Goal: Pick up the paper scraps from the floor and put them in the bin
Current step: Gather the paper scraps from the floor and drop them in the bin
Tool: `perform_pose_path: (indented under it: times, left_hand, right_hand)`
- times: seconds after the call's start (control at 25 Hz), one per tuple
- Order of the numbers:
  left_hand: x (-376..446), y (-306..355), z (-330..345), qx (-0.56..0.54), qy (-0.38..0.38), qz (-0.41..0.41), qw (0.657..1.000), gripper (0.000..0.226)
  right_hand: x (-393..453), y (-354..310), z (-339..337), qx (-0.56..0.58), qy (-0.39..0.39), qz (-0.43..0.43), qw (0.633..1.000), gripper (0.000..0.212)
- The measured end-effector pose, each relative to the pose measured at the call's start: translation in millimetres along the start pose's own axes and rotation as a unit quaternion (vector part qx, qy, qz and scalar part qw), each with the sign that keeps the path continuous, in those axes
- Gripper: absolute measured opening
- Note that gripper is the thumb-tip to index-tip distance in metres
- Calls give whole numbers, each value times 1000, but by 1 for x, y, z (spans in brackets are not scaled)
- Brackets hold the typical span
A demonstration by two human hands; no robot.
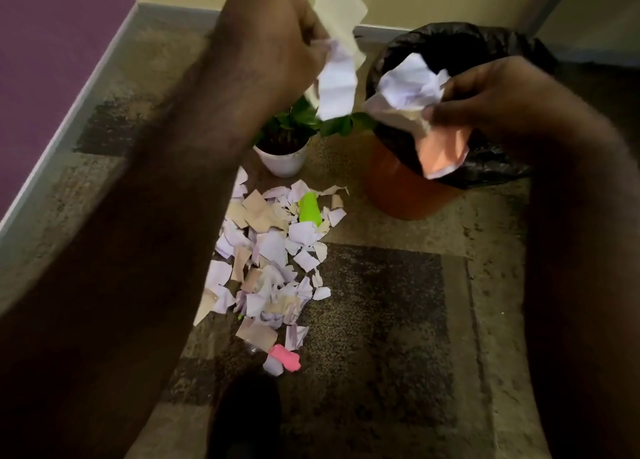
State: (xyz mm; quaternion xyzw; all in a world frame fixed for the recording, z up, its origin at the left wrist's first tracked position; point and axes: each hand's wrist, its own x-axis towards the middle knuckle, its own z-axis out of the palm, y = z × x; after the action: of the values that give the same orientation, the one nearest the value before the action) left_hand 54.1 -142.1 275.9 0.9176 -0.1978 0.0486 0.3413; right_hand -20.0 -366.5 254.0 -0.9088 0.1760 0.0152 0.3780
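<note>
Several torn paper scraps (273, 254), white, tan, one green and one pink, lie in a heap on the carpet. My left hand (266, 39) is raised high, closed on white and cream paper pieces (337, 77) that hang above the plant. My right hand (491, 101) grips a bunch of white, tan and orange scraps (412, 87) over the mouth of the orange bin (405, 191), which is lined with a black bag (460, 42). Both forearms fill the sides of the view and hide part of the heap's left edge.
A small green plant in a white pot (282, 160) stands just left of the bin, behind the heap. A purple wall (52, 60) with grey skirting runs along the left. A dark shoe tip (246, 413) shows at the bottom centre on the patterned carpet.
</note>
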Motion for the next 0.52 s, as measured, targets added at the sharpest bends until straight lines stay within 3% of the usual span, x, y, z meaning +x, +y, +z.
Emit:
perform_pose_path:
  times: [0.12, 0.24, 0.36, 0.52]
  left_hand:
    - [29, 17, 33, -96, 49, -1, 994, 19]
    - [50, 26, 78, -149, 37, -11, 988, 14]
    - [56, 34, 121, -137, -24, -2, 990, 16]
    - [54, 40, 152, -44, -43, 73, 995, 19]
  right_hand:
    - [9, 28, -6, 87, 177, 29, 980, 16]
    - [23, 59, 7, 134, 302, 83, 940, 24]
    - [31, 81, 23, 123, 353, 122, 919, 27]
    - [32, 84, 36, 103, 365, 135, 915, 28]
